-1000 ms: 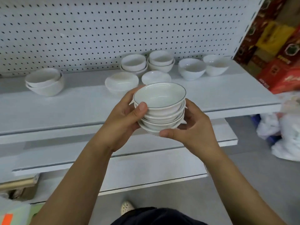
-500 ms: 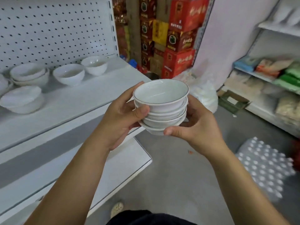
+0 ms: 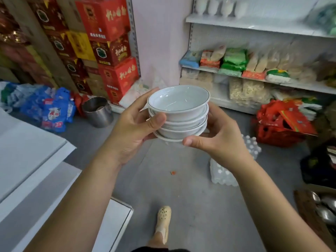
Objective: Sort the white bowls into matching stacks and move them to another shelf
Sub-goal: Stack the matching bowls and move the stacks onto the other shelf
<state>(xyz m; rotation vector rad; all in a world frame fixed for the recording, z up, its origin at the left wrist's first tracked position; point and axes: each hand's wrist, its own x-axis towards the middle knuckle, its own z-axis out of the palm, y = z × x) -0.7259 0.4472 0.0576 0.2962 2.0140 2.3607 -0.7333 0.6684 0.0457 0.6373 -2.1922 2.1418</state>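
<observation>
My shoe (image 3: 163,218) is standing on the grey floor at 6 o'clock, right under me. I am holding a stack of bowls (image 3: 179,113) up in the air in front of me, near the middle. It is hanging over the floor and is not resting on any shelf. My left hand (image 3: 131,131) is gripping the stack from 9 o'clock. Its thumb is pressing on the side and its fingers are curling round the back. My right hand (image 3: 216,140) is gripping the stack from 3 o'clock. Its thumb is lying along the bottom rim and its fingers are curling behind. The bowls are white with a thin dark line round the rim, and they are sitting one inside the other. I cannot tell how many there are.

A white shelf (image 3: 27,151) is sticking in at 8 o'clock. A small orange scrap (image 3: 173,172) is lying on the floor just past my shoe. A pack of bottles (image 3: 223,177) with white caps is sitting on the floor at 4 o'clock.

Farther off, a metal pot (image 3: 98,111) is standing at 10 o'clock, with blue bags (image 3: 52,110) beside it. Red bags (image 3: 280,124) are lying at 3 o'clock. Red boxes (image 3: 116,75) are sitting in a pile at 11 o'clock. A far shelf (image 3: 236,24) is showing at 1 o'clock, with food packs (image 3: 234,60) lying on it and white cups (image 3: 220,6) standing on top.
</observation>
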